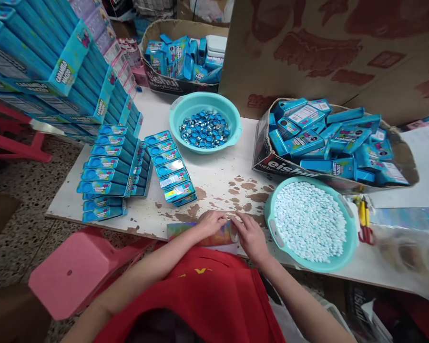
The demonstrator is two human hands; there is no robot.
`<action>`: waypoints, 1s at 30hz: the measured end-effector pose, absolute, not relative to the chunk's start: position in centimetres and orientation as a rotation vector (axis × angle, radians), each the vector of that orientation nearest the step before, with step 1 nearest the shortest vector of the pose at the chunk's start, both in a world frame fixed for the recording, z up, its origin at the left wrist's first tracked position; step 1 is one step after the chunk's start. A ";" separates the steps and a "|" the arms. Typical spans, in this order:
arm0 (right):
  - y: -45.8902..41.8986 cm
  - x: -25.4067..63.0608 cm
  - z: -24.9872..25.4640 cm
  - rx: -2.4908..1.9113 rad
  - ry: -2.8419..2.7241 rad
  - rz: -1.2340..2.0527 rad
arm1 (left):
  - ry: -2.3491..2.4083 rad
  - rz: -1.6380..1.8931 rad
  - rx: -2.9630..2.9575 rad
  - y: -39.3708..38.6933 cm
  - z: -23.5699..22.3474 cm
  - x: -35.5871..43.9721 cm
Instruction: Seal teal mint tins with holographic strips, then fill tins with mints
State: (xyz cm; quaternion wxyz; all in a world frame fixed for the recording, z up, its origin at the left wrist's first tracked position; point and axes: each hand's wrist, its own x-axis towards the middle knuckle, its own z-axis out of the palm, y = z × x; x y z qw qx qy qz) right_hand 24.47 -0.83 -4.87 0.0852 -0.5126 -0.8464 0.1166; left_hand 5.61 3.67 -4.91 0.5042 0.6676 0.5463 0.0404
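Observation:
At the table's near edge, a shiny rainbow-coloured sheet (pixel 221 236) lies in front of my body, its right end curled. My left hand (pixel 210 225) reaches across it with fingers pinched together at its upper edge; whatever they hold is too small to name. The fingers of my right hand (pixel 250 239) are bent round the sheet's right end, close to my left fingertips. Left of my hands stands a row of blue candy tins (pixel 170 166). To the right is a turquoise basin (pixel 270 224) full of pale blue candies (pixel 309 221).
Another turquoise basin (pixel 232 112) holds round blue-and-silver lids. Cardboard boxes (pixel 268 164) (pixel 171 85) of blue tins stand at the back. Display packs (pixel 110 162) are stacked on the left. Scissors (pixel 365 221) lie at right. A pink stool (pixel 71 271) stands beside the table.

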 end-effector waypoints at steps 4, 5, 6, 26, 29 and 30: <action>-2.2 24.5 -5.6 -1.470 -2.680 0.169 | 1.347 0.074 1.593 3.9 -5.0 5.8; -2.4 24.5 -5.8 -1.451 -2.682 0.164 | 1.354 0.070 1.589 3.9 -5.1 5.8; -2.6 24.5 -5.8 -1.429 -2.669 0.170 | 1.360 0.066 1.585 4.0 -5.2 5.9; 4.0 22.4 5.2 -1.644 -1.422 1.335 | 0.969 0.601 0.885 3.9 1.5 5.5; 4.3 20.0 4.7 -1.634 -1.430 1.308 | 1.215 0.576 0.917 2.9 4.1 3.4; 4.4 18.9 4.6 -1.613 -1.456 1.275 | 1.296 0.584 0.968 2.6 5.0 2.3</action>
